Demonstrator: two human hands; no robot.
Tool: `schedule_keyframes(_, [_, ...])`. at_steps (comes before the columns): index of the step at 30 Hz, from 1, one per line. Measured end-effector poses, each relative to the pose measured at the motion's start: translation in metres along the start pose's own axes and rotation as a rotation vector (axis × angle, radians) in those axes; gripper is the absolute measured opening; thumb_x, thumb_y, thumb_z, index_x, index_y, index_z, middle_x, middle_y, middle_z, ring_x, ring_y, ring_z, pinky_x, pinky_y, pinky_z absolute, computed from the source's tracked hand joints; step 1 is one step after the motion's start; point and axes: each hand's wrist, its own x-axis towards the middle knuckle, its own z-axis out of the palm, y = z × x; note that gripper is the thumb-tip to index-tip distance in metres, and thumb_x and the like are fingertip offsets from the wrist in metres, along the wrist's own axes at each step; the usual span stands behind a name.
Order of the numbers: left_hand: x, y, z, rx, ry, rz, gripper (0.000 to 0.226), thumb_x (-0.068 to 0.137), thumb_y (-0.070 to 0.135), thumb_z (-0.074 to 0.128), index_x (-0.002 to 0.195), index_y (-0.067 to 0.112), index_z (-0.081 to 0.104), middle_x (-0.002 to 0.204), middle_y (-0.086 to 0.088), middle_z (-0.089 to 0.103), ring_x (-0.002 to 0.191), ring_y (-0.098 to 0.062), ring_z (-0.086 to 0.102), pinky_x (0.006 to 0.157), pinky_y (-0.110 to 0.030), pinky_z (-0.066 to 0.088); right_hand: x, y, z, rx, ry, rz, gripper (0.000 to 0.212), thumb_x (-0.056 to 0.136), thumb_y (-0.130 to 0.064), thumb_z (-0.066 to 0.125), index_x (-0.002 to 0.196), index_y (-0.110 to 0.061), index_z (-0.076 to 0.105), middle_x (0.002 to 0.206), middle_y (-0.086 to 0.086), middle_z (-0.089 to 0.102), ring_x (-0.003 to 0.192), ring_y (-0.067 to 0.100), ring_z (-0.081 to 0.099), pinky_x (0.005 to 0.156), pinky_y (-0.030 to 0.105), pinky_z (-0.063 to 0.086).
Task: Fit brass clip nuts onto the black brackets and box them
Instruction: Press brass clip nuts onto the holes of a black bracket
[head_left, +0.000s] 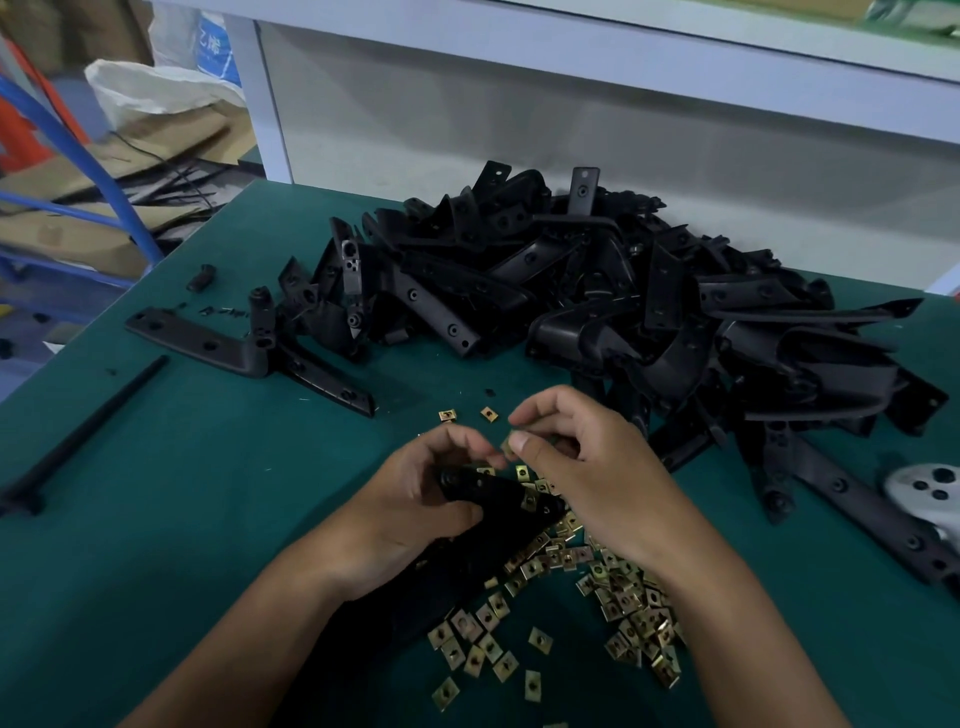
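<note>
Left hand (415, 499) curled around bracket (493, 491) near desk (182, 467) front edge. Right hand (587, 467) arched above, thumb and forefinger pinching nut (508, 444) just beside bracket's end. Loose nuts (634, 613) below.

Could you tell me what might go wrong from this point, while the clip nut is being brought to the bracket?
1. The right hand pinches one small brass clip nut at the fingertips; it could slip and drop into the loose clip nuts below.
2. The left hand holds the black bracket over those nuts, so a sweep could scatter them.
3. The bracket pile leans close behind and might slide.
</note>
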Motion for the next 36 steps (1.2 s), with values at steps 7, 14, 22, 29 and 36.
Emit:
schedule_keyframes(7, [0.0034, 0.0043, 0.0041, 0.023, 0.177, -0.013, 0.035, 0.066, 0.008, 0.089, 0.092, 0.026, 0.072, 0.083, -0.005, 0.068, 0.07, -0.015, 0.069, 0.069, -0.022, 0.057, -0.0021, -0.0026, -0.0006, 0.035, -0.031, -0.009, 0.002, 0.095, -0.038, 0.066, 0.096, -0.04, 0.067, 0.099, -0.029, 0.068, 0.087, 0.016, 0.066, 0.083, 0.039, 0.056])
schedule_keyframes(14, [0.002, 0.0074, 0.0081, 0.015, 0.177, 0.02, 0.031, 0.062, 0.012, 0.09, 0.083, 0.025, 0.072, 0.08, -0.006, 0.072, 0.072, -0.018, 0.073, 0.07, -0.024, 0.059, -0.0004, -0.0015, -0.0013, 0.084, -0.028, -0.004, 0.004, 0.095, -0.038, 0.066, 0.096, -0.039, 0.07, 0.099, -0.024, 0.071, 0.09, 0.002, 0.067, 0.084, 0.034, 0.056])
schedule_keyframes(22, [0.0017, 0.0067, 0.0084, 0.002, 0.178, 0.033, 0.031, 0.068, 0.007, 0.09, 0.088, 0.024, 0.072, 0.079, -0.006, 0.072, 0.07, -0.019, 0.074, 0.069, -0.023, 0.059, -0.0004, -0.0026, -0.0024, 0.083, -0.005, -0.044, 0.005, 0.094, -0.034, 0.07, 0.094, -0.035, 0.075, 0.093, -0.022, 0.073, 0.09, -0.002, 0.067, 0.086, 0.038, 0.056])
schedule_keyframes(29, [0.0021, 0.006, 0.0061, 0.011, 0.18, 0.036, 0.028, 0.073, -0.001, 0.079, 0.091, 0.018, 0.071, 0.08, -0.005, 0.072, 0.07, -0.019, 0.074, 0.069, -0.024, 0.06, -0.0013, -0.001, -0.0065, 0.076, -0.014, -0.031, 0.005, 0.093, -0.035, 0.071, 0.093, -0.037, 0.075, 0.092, -0.021, 0.073, 0.087, 0.001, 0.068, 0.086, 0.041, 0.057])
schedule_keyframes(36, [0.0027, 0.0064, 0.008, 0.065, 0.178, 0.042, 0.029, 0.069, 0.002, 0.085, 0.086, 0.023, 0.072, 0.083, -0.006, 0.072, 0.073, -0.02, 0.073, 0.072, -0.026, 0.06, -0.0006, -0.0003, -0.002, 0.07, 0.011, 0.0, 0.003, 0.091, -0.037, 0.073, 0.091, -0.035, 0.076, 0.093, -0.021, 0.073, 0.091, -0.003, 0.067, 0.085, 0.03, 0.054])
